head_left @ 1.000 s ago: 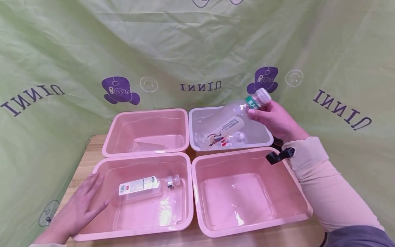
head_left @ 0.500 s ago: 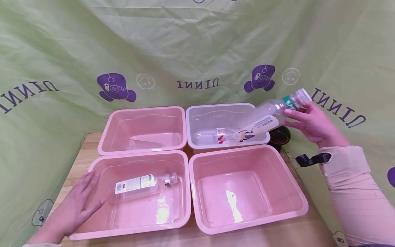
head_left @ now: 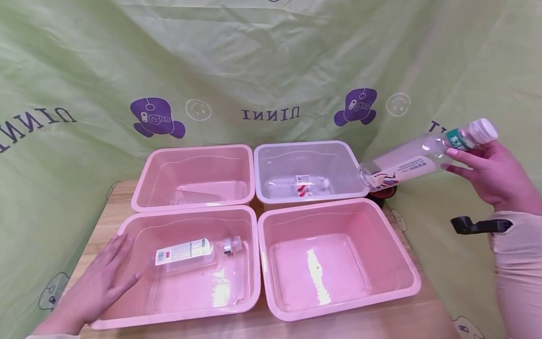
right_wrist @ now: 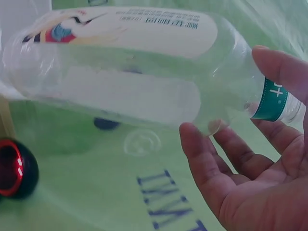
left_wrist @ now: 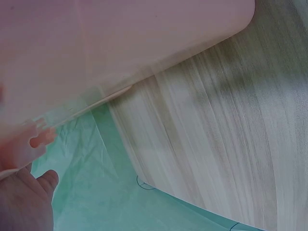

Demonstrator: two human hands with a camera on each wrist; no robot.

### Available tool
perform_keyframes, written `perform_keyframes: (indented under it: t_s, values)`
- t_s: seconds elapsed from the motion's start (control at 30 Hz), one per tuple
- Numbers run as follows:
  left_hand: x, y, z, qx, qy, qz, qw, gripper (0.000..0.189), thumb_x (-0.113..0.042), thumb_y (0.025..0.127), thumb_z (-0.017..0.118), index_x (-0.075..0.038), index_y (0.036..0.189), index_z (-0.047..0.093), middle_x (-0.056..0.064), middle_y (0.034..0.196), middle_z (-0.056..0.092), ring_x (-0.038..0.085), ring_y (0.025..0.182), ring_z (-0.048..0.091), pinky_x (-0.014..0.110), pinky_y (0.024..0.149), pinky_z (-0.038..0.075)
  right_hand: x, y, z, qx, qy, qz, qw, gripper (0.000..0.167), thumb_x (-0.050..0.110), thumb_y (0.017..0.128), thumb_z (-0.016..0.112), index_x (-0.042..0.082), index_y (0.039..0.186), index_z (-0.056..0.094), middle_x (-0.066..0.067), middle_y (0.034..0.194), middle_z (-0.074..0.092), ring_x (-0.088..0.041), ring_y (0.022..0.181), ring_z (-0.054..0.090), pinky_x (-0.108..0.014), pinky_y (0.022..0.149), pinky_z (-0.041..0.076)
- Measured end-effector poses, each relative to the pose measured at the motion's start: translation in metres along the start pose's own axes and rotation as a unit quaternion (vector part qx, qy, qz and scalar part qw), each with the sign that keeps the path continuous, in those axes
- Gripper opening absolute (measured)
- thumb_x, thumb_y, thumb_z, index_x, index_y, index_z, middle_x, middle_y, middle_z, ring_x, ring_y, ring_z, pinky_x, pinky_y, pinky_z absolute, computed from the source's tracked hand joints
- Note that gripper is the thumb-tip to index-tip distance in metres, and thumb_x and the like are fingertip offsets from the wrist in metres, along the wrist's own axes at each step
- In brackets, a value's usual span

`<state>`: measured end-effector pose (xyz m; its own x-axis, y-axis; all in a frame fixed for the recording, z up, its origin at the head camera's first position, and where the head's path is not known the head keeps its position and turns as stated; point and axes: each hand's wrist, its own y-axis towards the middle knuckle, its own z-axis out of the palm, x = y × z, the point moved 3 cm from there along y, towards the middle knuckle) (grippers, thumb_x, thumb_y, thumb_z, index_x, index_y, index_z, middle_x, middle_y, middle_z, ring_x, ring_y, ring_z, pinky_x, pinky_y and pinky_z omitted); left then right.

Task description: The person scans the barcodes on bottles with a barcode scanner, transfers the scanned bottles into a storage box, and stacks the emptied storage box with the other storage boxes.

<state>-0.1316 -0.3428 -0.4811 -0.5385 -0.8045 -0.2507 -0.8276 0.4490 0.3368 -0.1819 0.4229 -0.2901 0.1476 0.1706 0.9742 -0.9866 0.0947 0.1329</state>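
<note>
My right hand [head_left: 491, 169] grips a clear plastic bottle [head_left: 417, 153] near its neck, out to the right of the tubs. The bottle tilts, white cap up to the right, base near the rim of the whitish tub [head_left: 305, 147]. It has a green neck band and a white printed label [right_wrist: 159, 33]; thumb and fingers [right_wrist: 197, 154] hold it from either side in the right wrist view. At the left rim of the front left pink tub [head_left: 254, 263], my left hand [head_left: 95, 282] rests with fingers extended. Inside that tub lies a clear, flat-sided bottle [head_left: 186, 254] with a white label.
A small bottle [head_left: 298, 186] with a red-and-white label lies in the whitish tub. The back left pink tub [head_left: 192, 151] holds a clear piece [head_left: 195, 197]. A front right pink tub [head_left: 319, 273] stands beside them on the wooden table [head_left: 271, 325]. Behind hangs green cloth [head_left: 254, 70].
My right hand has carried the bottle rightward from above the whitish tub, uncovering the small bottle inside. My left hand has stayed at the front left tub's rim.
</note>
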Motion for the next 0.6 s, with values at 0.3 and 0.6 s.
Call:
perform_keyframes:
  t_s: [0.3, 0.6]
  values:
    - [-0.001, -0.003, 0.000, -0.004, -0.001, -0.003, 1.0000, 0.083, -0.029, 0.093, 0.072, 0.006, 0.158, 0.033, 0.023, 0.167, 0.023, 0.026, 0.158, 0.006, 0.019, 0.121, -0.003, -0.002, -0.001, -0.013, -0.035, -0.136, 0.033, 0.9895, 0.035, -0.003, 0.100, 0.062, 0.021, 0.124, 0.057, 0.011, 0.111, 0.063, 0.000, 0.095, 0.062, -0.017, 0.069, 0.057]
    - [-0.002, 0.000, -0.003, -0.004, -0.003, -0.001, 1.0000, 0.083, -0.028, 0.094, 0.072, 0.006, 0.158, 0.033, 0.024, 0.167, 0.024, 0.025, 0.158, 0.006, 0.019, 0.121, -0.003, -0.021, 0.009, -0.019, -0.009, -0.323, 0.082, 0.9427, 0.033, 0.007, 0.103, 0.062, 0.035, 0.118, 0.051, 0.025, 0.103, 0.057, 0.007, 0.090, 0.057, -0.012, 0.072, 0.054]
